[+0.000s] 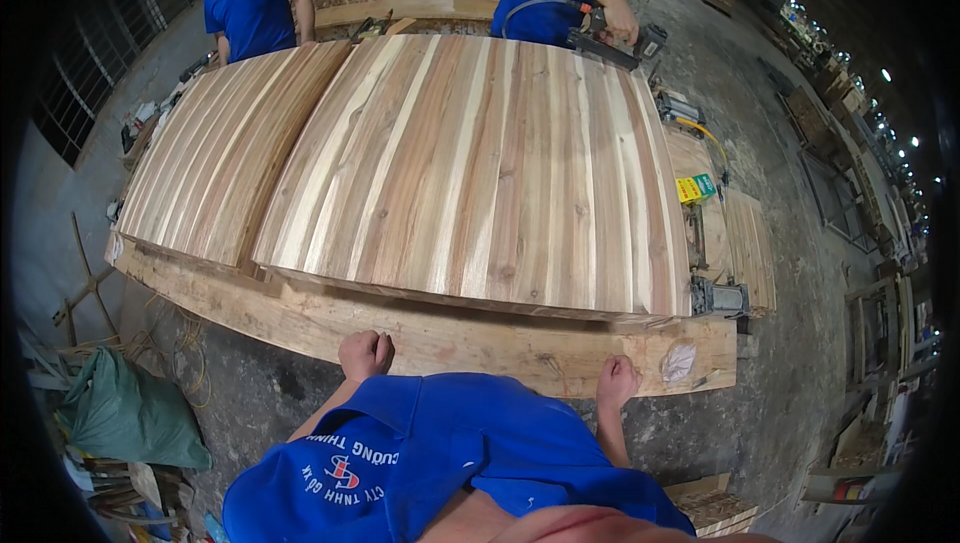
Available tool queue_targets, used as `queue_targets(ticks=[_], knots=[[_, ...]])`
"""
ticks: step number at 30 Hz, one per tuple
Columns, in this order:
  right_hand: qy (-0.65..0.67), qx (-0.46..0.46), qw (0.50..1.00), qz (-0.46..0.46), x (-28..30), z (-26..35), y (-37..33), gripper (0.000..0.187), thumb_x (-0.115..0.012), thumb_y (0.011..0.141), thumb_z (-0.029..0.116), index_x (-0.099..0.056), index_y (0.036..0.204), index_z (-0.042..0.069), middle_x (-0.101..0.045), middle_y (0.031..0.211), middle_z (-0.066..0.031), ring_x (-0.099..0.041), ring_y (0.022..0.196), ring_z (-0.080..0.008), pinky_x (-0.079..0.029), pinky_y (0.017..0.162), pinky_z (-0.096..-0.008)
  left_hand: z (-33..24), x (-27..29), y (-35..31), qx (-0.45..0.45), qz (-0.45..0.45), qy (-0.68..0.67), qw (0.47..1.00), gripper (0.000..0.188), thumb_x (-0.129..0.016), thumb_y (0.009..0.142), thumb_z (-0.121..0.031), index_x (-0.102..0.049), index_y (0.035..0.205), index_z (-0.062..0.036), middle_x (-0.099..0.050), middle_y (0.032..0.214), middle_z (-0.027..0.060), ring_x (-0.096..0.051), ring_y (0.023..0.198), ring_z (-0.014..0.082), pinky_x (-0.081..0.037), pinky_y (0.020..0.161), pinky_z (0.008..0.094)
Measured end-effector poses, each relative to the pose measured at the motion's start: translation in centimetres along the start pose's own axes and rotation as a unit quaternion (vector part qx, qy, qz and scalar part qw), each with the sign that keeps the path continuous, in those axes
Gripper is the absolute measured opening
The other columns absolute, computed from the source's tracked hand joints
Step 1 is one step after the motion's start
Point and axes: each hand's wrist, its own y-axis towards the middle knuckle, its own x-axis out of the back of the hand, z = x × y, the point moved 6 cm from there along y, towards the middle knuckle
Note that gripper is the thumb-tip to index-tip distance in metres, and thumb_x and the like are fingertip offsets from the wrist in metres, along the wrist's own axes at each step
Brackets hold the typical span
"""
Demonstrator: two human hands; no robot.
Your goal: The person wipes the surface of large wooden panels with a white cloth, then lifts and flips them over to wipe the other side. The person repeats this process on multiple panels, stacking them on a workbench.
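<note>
A large panel of light and dark wood strips (480, 163) lies across the wooden bench (460, 338) before me. To its left, across a narrow gap, is a second striped wood panel (215, 158). My left hand (367, 354) is curled closed at the bench's near edge, below the big panel. Farther right along the same edge, my right hand (618, 381) is also curled into a loose fist. Neither hand touches the panels, and I see nothing held in them. A pale, flat patch (678, 362) shows on the bench beside my right hand.
At the far side, a co-worker's hand (620, 23) grips a black power tool (603, 48) on the panel's corner. Another person (255, 3) stands far left. Metal clamp cylinders (720, 297) and a yellow-green box (696, 188) line the right side. A green sack (130, 413) sits lower left.
</note>
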Motion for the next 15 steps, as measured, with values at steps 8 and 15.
queue_targets(ticks=[8,15], knots=[[0.004,-0.002,1.000,0.003,0.03,0.03,-0.06,0.016,-0.064,0.082,0.020,-0.061,0.072,0.008,-0.058,0.065,-0.0086,-0.055,0.065,-0.0302,-0.041,0.069,-0.0401,-0.10,0.11,0.10,-0.008,-0.009,-0.004,1.000,0.032,-0.062,0.081,-0.022,-0.051,0.056,-0.0052,-0.054,0.058,0.0167,-0.054,0.057,0.0370,-0.042,0.054,0.0475],[-0.004,-0.002,1.000,0.000,0.12,0.32,0.07,0.014,-0.064,0.082,0.019,-0.062,0.073,0.009,-0.059,0.065,-0.0082,-0.057,0.066,-0.0292,-0.041,0.070,-0.0394,0.18,0.03,0.05,-0.011,-0.012,-0.023,1.000,0.032,-0.063,0.081,-0.023,-0.052,0.056,-0.0060,-0.054,0.058,0.0159,-0.055,0.056,0.0363,-0.042,0.053,0.0469]])
